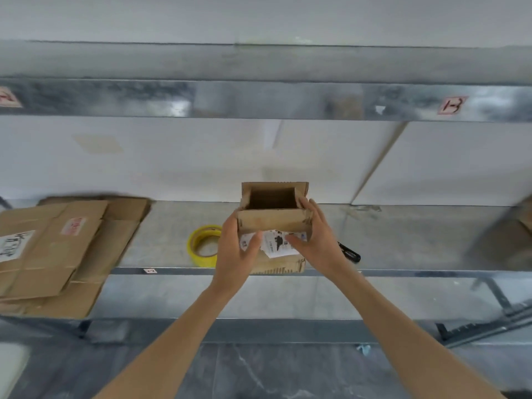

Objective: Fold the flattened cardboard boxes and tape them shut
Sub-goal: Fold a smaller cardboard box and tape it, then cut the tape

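Observation:
A small brown cardboard box (273,218) stands opened into shape at the middle of the metal shelf (403,240), its top flaps up and its inside dark. A white printed label covers its near side. My left hand (234,249) grips the box's left side, thumb on the label. My right hand (315,240) holds the right side, fingers along the wall and thumb on the label. A yellow tape roll (203,245) lies flat just left of my left hand. A stack of flattened cardboard boxes (54,251) lies at the shelf's left end.
A black-handled tool (349,252) lies on the shelf behind my right wrist. A blurred brown box (506,240) sits at the far right. An upper shelf beam (259,100) runs overhead. Dark floor lies below the shelf.

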Demonstrator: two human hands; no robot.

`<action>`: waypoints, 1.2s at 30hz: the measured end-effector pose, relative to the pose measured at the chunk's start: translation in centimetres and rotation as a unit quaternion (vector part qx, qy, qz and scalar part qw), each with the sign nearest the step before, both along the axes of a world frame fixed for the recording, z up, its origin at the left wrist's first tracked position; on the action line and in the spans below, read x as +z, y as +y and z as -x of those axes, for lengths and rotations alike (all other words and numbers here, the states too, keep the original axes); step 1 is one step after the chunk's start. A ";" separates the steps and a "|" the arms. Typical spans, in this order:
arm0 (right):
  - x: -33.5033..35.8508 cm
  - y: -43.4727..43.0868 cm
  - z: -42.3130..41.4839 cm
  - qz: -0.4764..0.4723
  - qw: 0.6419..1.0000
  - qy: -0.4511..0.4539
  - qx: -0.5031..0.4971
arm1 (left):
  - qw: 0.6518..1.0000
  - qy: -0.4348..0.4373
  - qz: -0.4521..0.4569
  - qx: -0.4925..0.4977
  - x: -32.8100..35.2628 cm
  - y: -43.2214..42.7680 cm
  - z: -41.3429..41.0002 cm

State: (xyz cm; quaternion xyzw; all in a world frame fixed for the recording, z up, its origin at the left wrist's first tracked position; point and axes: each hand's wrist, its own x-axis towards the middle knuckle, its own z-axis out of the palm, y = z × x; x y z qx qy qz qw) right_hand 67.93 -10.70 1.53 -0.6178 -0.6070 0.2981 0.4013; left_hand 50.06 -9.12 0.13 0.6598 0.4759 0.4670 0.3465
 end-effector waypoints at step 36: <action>0.0 1.5 -0.5 0.006 0.995 0.016 -0.095 | 0.985 0.133 0.100 -0.039 1.7 4.1 -0.2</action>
